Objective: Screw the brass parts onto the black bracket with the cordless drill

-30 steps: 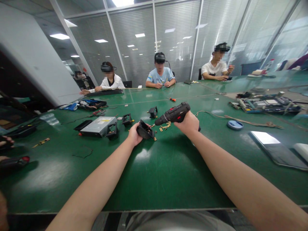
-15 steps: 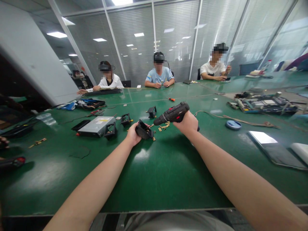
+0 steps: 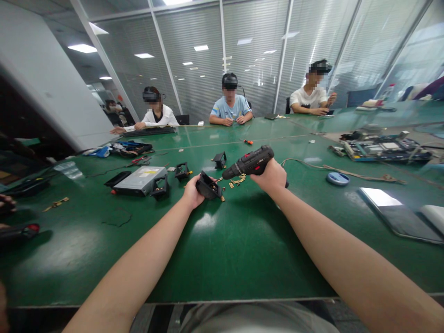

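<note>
On the wide green table mat [image 3: 222, 249], the right hand [image 3: 272, 178] is wrapped tight around the grip of a black-and-red cordless drill [image 3: 249, 163], a dense, top-heavy tool best held low on its handle. Just left of the drill's nose, the left hand [image 3: 191, 193] clasps a small black moulded plastic bracket [image 3: 208, 187], which looks light, stiff and probably brittle, so its thick outer edges suit holding; small brass fittings [image 3: 237, 181] lie under the nose.
</note>
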Demonstrator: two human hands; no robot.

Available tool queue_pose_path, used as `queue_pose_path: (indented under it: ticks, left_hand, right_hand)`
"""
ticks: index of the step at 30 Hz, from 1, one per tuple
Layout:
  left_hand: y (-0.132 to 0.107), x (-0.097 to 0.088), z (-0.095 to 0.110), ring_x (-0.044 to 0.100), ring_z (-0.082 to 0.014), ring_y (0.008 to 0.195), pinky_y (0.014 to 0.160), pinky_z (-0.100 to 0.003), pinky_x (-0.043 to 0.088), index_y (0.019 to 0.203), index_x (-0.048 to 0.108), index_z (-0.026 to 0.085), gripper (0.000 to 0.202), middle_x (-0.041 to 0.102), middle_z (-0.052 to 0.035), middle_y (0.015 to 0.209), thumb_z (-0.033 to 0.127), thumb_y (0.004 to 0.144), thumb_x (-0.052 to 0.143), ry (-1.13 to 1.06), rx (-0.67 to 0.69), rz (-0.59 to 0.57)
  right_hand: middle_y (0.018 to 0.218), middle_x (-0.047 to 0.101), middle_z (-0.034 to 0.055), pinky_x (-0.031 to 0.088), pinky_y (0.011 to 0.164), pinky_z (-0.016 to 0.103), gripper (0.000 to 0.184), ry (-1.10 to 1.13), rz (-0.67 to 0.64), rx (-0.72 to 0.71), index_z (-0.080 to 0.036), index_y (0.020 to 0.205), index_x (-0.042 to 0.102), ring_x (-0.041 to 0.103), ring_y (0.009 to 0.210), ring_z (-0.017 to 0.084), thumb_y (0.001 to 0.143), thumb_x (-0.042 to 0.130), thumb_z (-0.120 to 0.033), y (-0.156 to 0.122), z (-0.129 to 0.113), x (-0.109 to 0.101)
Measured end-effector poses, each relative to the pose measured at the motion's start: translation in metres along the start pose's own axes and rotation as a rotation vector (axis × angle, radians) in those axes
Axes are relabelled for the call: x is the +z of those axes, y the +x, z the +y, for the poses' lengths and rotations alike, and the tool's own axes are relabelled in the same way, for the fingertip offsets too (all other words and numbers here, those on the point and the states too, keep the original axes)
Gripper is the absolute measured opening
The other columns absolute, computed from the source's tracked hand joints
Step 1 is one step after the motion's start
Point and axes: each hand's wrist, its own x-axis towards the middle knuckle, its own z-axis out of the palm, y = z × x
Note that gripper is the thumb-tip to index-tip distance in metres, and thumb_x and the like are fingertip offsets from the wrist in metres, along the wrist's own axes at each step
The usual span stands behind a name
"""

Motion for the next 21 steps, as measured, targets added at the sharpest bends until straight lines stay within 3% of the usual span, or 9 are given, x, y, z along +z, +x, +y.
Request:
queue_pose_path:
  ticks: [21]
  left_hand:
    - [-0.0036, 0.0045, 0.0009, 0.072, -0.0262, 0.082, 0.081, -0.039, 0.059, 0.080, 0.072, 0.010, 0.043, 0.074, -0.0172, 0.085, 0.036, 0.094, 0.041, 0.010, -0.001, 0.010]
  right_hand:
    - [0.099, 0.073, 0.0133, 0.054, 0.076, 0.043, 0.059, 0.007, -0.006, 0.004, -0.018, 0.112, 0.057, 0.071, 0.091, 0.036, 0.066, 0.076, -0.049, 0.0002, 0.0008, 0.0014]
